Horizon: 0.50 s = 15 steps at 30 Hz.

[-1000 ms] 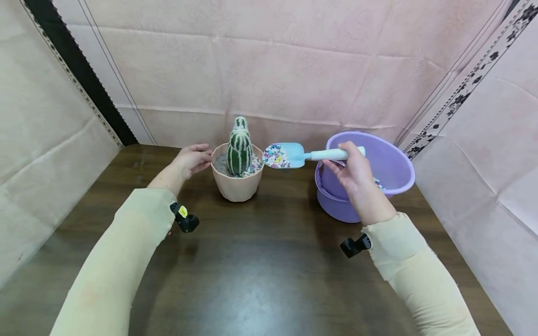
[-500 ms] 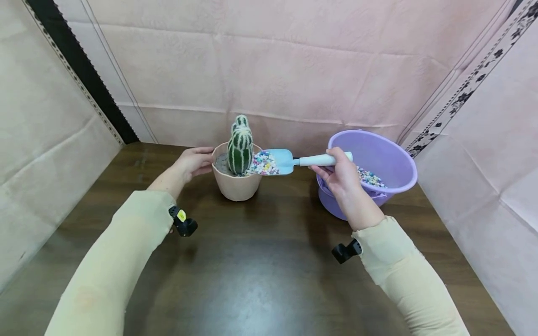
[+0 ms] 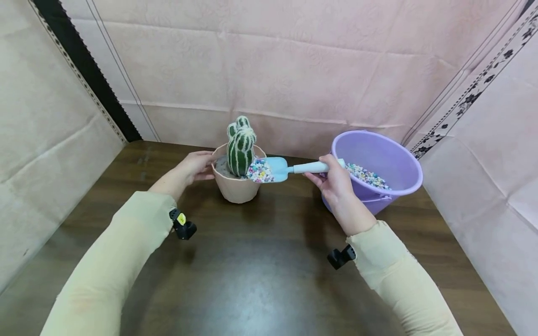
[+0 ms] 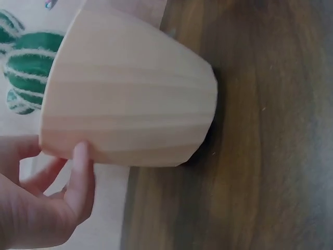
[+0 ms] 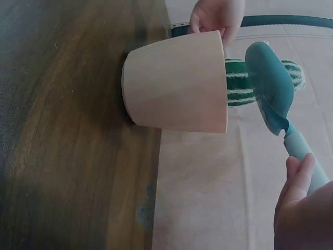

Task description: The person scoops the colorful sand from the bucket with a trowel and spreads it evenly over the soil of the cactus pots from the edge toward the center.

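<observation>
A green-and-white cactus [image 3: 240, 149] stands in a beige plant pot [image 3: 237, 191] with grey filling showing on its left. My left hand [image 3: 194, 166] rests its fingers against the pot's left side near the rim; in the left wrist view the thumb [image 4: 81, 156] presses the outer wall. In my right hand [image 3: 335, 183] is the pale handle of a blue hand trowel [image 3: 277, 169], held level. Multicoloured pebbles [image 3: 259, 171] lie on its front end, which reaches over the pot's right rim beside the cactus. The right wrist view shows the trowel's underside, hiding the pebbles.
A purple bucket [image 3: 414, 172] stands tilted to the right of the pot, with more coloured pebbles [image 3: 367, 176] inside. Below it, the purple base is partly hidden by my right hand. The brown wooden table [image 3: 252, 261] meets cloth-covered walls [image 3: 302, 84] at the back and sides.
The trowel has moved left and slightly down, from beside the pot to over its rim. My right hand has moved left with it, uncovering pebbles in the bucket. The left hand stays at the pot.
</observation>
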{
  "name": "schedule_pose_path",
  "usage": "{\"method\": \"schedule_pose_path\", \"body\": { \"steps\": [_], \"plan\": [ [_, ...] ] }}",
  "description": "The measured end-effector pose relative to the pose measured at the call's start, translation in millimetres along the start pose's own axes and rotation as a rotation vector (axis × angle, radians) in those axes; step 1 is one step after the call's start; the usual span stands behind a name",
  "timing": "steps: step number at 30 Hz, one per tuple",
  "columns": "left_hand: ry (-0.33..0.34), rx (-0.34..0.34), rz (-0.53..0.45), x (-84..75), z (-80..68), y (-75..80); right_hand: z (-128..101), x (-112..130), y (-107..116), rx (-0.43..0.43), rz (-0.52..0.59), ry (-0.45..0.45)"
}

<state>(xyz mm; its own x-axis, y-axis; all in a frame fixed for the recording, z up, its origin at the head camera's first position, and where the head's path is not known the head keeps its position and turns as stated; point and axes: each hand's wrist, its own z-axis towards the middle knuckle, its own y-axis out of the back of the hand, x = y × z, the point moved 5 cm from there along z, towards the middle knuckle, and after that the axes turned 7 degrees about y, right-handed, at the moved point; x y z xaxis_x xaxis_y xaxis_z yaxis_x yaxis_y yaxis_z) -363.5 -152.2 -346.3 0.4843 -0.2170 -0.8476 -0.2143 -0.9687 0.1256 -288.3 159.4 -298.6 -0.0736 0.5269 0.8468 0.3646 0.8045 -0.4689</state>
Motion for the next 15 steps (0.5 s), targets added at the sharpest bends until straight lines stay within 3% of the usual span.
{"method": "schedule_pose_path", "body": {
  "steps": [4, 12, 15],
  "plan": [
    [-0.013, 0.007, 0.013, -0.9, -4.0, 0.0, 1.0, -2.9, -2.5, 0.007, 0.000, 0.020],
    [0.015, -0.006, -0.128, 1.8, -12.4, -7.1, 7.9, -11.5, -6.1, -0.046, -0.007, 0.055],
    [0.034, -0.005, -0.139, 3.8, -14.4, -7.5, 10.1, -15.5, -7.8, -0.073, -0.007, 0.059]
  ]
}}
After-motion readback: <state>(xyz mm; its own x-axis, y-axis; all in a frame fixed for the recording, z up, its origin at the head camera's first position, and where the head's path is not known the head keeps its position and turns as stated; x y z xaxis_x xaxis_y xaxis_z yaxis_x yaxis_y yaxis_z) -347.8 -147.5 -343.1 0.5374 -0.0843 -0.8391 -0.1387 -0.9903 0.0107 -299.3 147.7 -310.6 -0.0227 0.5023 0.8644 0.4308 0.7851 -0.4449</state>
